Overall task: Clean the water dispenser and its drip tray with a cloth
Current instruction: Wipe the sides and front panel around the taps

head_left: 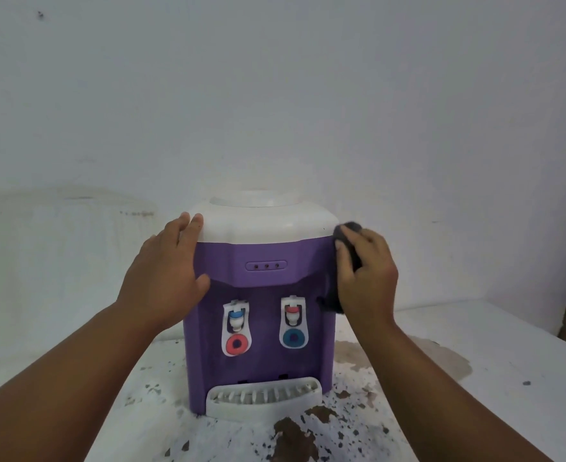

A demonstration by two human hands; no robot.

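Note:
A purple water dispenser (261, 328) with a white top (261, 225) stands on a white table. Its front carries two taps, one blue (236, 320) and one red (293, 313). A white slotted drip tray (265, 400) sits at its base. My left hand (168, 268) lies flat against the dispenser's upper left side, fingers straight, thumb on the front. My right hand (365, 271) presses a dark cloth (345, 258) against the upper right side; the cloth hangs down below the palm.
The table surface (491, 361) has chipped paint with brown patches in front of the tray and a stain right of the dispenser. A plain white wall (275, 95) rises close behind. A purple object shows at the far right edge.

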